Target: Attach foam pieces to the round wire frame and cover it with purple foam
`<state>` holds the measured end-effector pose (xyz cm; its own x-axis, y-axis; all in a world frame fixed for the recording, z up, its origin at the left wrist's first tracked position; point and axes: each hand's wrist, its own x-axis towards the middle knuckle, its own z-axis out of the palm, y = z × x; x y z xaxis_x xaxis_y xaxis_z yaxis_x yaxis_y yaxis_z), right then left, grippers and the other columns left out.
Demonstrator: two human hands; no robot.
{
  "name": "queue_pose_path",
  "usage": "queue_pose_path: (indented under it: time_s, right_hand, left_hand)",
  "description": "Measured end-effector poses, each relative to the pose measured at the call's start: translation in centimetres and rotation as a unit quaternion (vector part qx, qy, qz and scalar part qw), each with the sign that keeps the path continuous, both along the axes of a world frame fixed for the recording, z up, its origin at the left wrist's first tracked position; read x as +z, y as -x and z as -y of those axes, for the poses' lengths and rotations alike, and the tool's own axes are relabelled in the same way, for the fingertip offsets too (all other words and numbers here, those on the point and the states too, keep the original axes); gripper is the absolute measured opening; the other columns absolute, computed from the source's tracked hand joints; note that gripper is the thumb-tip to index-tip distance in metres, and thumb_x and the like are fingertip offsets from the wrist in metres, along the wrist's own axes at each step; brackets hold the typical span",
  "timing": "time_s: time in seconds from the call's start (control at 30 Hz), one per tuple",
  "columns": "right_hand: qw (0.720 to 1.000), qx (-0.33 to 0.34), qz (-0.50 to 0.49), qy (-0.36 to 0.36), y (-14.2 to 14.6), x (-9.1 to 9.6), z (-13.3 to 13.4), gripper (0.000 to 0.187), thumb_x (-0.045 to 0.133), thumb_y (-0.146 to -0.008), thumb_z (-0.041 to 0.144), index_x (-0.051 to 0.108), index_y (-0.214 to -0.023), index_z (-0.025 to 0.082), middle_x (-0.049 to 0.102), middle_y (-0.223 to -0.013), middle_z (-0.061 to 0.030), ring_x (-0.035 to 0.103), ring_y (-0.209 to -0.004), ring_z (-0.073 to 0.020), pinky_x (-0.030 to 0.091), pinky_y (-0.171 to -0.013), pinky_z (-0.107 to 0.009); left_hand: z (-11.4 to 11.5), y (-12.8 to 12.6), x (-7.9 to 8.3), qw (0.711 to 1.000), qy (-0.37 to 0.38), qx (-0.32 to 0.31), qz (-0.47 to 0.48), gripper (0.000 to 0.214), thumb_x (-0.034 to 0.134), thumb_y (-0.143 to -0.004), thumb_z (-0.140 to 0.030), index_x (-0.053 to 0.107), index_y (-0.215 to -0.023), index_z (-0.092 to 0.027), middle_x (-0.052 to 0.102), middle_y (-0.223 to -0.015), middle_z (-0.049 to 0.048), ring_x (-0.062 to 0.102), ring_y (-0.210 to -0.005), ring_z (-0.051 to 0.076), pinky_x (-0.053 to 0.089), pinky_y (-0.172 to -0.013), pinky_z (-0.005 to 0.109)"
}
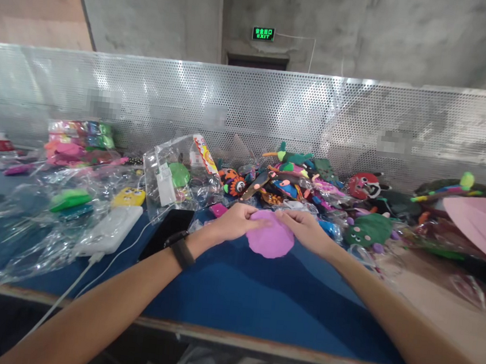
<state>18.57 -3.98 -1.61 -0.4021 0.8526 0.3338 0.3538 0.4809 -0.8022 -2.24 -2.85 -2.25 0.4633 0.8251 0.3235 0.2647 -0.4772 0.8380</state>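
Note:
A flat, roughly round purple sheet of modelling clay (270,240) with an uneven edge hangs between my two hands above the blue table. My left hand (235,222), with a dark band on the wrist, pinches its upper left edge. At the upper right edge, my right hand (301,227) grips it between thumb and fingers. The fingertips behind the sheet are hidden. A black phone (168,233) lies beside my left wrist.
A white power bank (112,229) with a cable lies on the left among clear plastic bags. Colourful clay figures (284,180) are heaped at the back by a perforated metal screen (277,104). Toward the right are a green clay figure (368,230) and a pink sheet (477,224).

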Motion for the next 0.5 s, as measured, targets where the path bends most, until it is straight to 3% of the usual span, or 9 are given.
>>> queue_pose_path:
  time_s: [0.13,0.3,0.43,0.5]
  right_hand:
    - [0.998,0.033,-0.005,0.047,-0.2,-0.2,-0.1,0.040,0.060,-0.077,0.053,0.066,-0.078,0.014,0.060,-0.067,-0.0011,0.050,-0.057,-0.0104,0.040,-0.051,-0.022]
    - [0.998,0.035,-0.026,0.041,-0.3,-0.4,-0.3,0.039,0.062,-0.075,0.052,0.069,-0.081,0.014,0.064,-0.068,-0.0021,0.056,-0.061,-0.0125,0.045,-0.054,-0.023]
    - [0.995,0.034,-0.031,0.089,-0.2,-0.1,-0.1,0.039,0.066,-0.072,0.051,0.068,-0.090,0.016,0.068,-0.079,-0.0043,0.062,-0.071,-0.0159,0.051,-0.059,-0.025]
    - [0.995,0.030,-0.026,0.095,-0.1,0.1,0.1,0.040,0.068,-0.070,0.050,0.068,-0.090,0.016,0.068,-0.082,-0.0051,0.062,-0.072,-0.0159,0.052,-0.060,-0.025]
  left_hand:
    - [-0.3,0.0,-0.2,0.998,0.016,0.023,0.061,0.036,0.066,-0.072,-0.046,0.066,-0.083,-0.012,0.063,-0.073,0.0042,0.053,-0.059,0.010,0.039,-0.052,0.022]
    - [-0.1,-0.1,-0.1,0.994,0.083,-0.019,0.069,0.037,0.068,-0.071,-0.044,0.067,-0.086,-0.011,0.065,-0.075,0.0061,0.058,-0.061,0.012,0.046,-0.056,0.024]
    - [0.5,-0.3,0.5,0.993,0.067,0.036,0.091,0.038,0.071,-0.069,-0.044,0.068,-0.086,-0.011,0.067,-0.077,0.0065,0.058,-0.062,0.011,0.046,-0.055,0.023]
    - [0.9,-0.3,0.8,0.989,0.099,0.038,0.106,0.040,0.071,-0.070,-0.044,0.068,-0.092,-0.011,0.068,-0.082,0.0081,0.061,-0.067,0.013,0.050,-0.060,0.025]
